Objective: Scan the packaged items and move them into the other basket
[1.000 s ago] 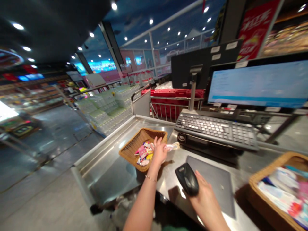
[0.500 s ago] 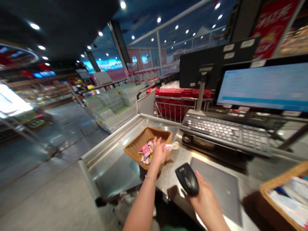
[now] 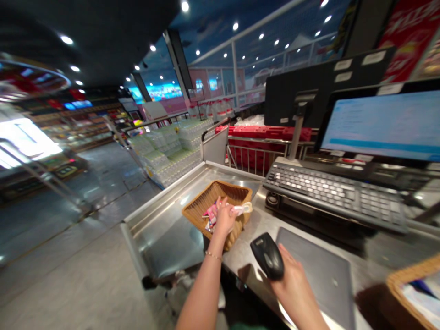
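No legible text: red hanging sign (image 3: 409, 39), monitor screen (image 3: 381, 126) too blurred.

A: Free room?
B: Bare steel bench (image 3: 165, 243), left of the left hand (image 3: 225, 219).
A: Obstacles?
B: Wicker basket (image 3: 230, 192) beneath that hand; keyboard (image 3: 330, 195) ahead of the right hand (image 3: 295, 286); second basket (image 3: 409, 270) to its right.

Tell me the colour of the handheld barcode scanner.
The handheld barcode scanner is black; it shows best in the head view, gripped in the right hand.

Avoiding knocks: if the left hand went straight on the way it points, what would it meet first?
The left hand would probably meet the wicker basket's far rim first, though depth is unclear.
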{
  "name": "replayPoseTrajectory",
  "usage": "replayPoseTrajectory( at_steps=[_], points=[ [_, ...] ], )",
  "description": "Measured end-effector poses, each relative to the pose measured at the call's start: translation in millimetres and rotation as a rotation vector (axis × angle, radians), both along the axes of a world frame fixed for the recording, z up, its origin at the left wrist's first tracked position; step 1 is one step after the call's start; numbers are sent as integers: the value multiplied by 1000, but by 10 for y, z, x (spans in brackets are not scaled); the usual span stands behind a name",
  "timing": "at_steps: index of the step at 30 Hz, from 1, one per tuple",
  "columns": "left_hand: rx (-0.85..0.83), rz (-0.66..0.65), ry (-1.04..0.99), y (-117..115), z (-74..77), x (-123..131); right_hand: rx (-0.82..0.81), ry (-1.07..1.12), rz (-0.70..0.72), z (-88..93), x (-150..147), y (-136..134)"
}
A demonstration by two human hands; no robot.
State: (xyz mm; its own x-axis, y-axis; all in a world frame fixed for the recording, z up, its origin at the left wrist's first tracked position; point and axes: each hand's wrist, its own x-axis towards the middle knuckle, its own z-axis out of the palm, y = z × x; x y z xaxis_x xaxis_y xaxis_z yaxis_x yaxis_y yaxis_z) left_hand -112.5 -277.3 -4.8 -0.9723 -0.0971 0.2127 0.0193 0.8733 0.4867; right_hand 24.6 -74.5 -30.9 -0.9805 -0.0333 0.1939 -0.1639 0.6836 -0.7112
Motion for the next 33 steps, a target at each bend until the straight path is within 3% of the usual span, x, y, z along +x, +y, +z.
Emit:
replayPoseTrajectory(
  at_steps=[4, 12, 33],
  points=[
    [0, 32, 11, -62, -44, -10, 50, -70, 66, 5, 12, 11],
    [12, 236, 45, -41, -56, -18, 53, -100, 87, 7, 36, 17],
    [45, 92, -16, 336, 16, 13, 127, -69, -15, -93, 135, 204]
  ],
)
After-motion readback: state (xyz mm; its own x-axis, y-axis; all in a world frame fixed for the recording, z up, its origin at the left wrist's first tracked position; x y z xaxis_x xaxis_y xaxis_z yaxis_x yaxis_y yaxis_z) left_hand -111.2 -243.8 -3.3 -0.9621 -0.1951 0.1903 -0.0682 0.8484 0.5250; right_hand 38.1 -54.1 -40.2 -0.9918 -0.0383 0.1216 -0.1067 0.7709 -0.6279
